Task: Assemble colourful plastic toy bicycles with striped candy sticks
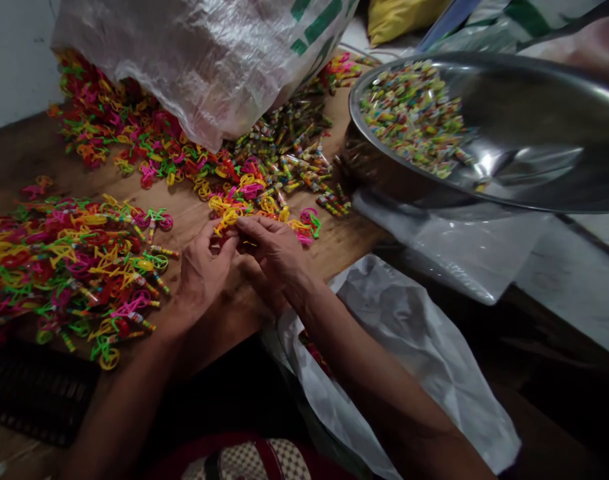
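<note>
My left hand (203, 272) and my right hand (273, 248) meet over a wooden table (194, 207), fingers pinched together on a small yellow plastic toy (227, 219). Just beyond my fingers lies a loose heap of yellow, pink and green plastic toy pieces (257, 193). To my left spreads a pile of assembled bright plastic toys (69, 260), several shaped like little bicycles with wrapped candy sticks in them. Behind the near heap lies a scatter of small wrapped candy sticks (294, 150).
A large translucent sack (204, 60) leans over more toy pieces (114, 127) at the back. A big steel bowl (529, 133) with wrapped candies (414, 113) sits at the right. A white plastic bag (414, 347) hangs off the table's near edge. A dark mat (34, 393) lies at lower left.
</note>
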Demonstrator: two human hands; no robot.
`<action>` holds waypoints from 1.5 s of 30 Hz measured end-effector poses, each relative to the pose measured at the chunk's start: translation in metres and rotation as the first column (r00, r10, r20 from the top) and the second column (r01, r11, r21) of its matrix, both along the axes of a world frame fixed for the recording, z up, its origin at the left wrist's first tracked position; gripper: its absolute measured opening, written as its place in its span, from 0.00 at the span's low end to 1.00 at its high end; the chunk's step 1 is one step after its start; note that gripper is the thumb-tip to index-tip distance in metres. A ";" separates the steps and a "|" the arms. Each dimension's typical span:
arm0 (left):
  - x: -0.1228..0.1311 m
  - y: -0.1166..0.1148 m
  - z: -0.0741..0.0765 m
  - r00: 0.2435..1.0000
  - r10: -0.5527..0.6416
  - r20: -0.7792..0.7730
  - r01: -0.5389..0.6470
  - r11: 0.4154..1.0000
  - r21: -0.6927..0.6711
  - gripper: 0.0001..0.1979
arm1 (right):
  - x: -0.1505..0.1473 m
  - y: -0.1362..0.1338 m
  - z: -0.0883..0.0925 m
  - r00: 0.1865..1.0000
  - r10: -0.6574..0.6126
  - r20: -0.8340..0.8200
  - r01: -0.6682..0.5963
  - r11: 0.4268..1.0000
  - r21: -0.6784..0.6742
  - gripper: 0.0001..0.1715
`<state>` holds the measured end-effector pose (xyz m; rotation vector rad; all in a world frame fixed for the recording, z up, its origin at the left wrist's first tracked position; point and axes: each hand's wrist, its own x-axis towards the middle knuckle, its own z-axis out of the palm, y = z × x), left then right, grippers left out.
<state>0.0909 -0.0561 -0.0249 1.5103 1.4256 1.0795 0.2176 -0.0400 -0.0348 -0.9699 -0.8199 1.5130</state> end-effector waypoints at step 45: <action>-0.022 0.013 0.005 0.983 -0.134 0.123 0.168 0.926 -0.338 0.07 | 0.027 -0.008 -0.021 0.939 0.032 0.344 -0.083 0.987 0.137 0.23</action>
